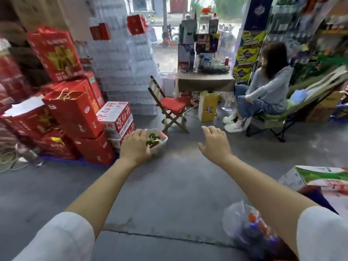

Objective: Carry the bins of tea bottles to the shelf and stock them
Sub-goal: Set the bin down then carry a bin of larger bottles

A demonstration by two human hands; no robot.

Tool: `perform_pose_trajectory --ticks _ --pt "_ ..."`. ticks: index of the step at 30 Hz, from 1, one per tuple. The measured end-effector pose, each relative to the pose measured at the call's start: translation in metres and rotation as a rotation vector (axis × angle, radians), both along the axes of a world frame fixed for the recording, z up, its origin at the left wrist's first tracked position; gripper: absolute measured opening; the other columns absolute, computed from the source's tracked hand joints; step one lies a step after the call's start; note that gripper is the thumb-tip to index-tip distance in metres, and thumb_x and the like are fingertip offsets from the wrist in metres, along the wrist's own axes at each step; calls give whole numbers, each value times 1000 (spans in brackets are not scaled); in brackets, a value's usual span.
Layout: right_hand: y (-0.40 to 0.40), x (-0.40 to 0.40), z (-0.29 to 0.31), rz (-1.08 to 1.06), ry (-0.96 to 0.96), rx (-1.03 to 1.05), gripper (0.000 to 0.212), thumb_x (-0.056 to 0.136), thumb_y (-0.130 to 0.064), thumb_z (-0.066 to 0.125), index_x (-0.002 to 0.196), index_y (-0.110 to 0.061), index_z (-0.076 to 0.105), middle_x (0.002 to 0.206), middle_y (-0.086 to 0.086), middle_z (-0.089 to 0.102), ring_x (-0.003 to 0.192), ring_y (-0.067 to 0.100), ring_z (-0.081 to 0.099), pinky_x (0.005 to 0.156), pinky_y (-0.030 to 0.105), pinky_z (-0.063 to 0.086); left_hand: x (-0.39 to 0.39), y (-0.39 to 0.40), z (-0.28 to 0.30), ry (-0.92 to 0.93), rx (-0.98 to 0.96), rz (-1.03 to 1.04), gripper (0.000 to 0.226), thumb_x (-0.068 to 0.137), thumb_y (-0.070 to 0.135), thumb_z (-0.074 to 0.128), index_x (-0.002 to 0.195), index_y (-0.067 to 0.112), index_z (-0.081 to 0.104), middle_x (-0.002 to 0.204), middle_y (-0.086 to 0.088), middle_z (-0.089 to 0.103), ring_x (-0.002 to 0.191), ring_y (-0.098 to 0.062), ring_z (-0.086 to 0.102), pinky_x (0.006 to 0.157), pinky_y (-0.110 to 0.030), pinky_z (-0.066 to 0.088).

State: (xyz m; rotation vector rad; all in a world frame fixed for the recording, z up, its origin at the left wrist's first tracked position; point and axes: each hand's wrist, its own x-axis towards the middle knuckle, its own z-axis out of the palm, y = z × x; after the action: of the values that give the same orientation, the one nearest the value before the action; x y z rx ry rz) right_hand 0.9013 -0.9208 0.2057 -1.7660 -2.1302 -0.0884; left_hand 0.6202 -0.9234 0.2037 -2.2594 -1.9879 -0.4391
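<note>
1. On the grey floor (169, 185) of a crowded shop, both bare arms reach forward from white sleeves.
2. Left hand (136, 146) lies over the near rim of a clear plastic bin (161, 142) that sits on the floor just beside the stacked cartons; its fingers (140, 133) curl over the bin's edge, though the blur keeps me from telling how firmly they grip it.
3. Green-capped tea bottles (153, 140) stand packed inside that bin, partly hidden by the hand.
4. Right hand (213, 141) hangs in the air to the right of the bin, apart from it, with the fingers relaxed and slightly spread, holding nothing.
5. Red cartons (73, 113) are piled at the left, with white-and-red boxes (115, 115) stacked against them right behind the bin.
6. Folding chair (172, 106) with a red seat stands beyond the bin, near a low desk (206, 81) crowded with small items.
7. Seated person (267, 89) in a grey top and jeans sits at the right of that desk.
8. Second clear bundle (250, 227) with orange and blue contents lies on the floor under the right forearm, too blurred to read.
</note>
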Motion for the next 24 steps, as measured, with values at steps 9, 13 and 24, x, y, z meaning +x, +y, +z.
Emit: perform_pose_trajectory --ticks 9,13,24 --pt "146 -88 -28 148 0 -52 59 87 -32 64 138 -10 44 131 10 53 121 32 48 102 39 34 -79 112 -16 37 -26 144 60 77 21 61 135 9 49 129 -12 56 117 -32 52 100 -42 40" --pt "220 -136 -47 169 -20 -68 58 90 -35 60 139 -8 44 130 12 55 118 33 50 101 41 36 -124 179 -29 44 -39 159 59 80 24 60 136 10 47 130 -10 55 118 -30 52 101 -39 37" --pt "395 -234 -102 90 -25 -172 60 88 -29 62 141 -11 42 130 12 54 119 32 50 101 40 35 -215 372 -63 82 -116 68 58 81 23 59 136 11 46 129 -9 55 120 -29 51 104 -39 37"
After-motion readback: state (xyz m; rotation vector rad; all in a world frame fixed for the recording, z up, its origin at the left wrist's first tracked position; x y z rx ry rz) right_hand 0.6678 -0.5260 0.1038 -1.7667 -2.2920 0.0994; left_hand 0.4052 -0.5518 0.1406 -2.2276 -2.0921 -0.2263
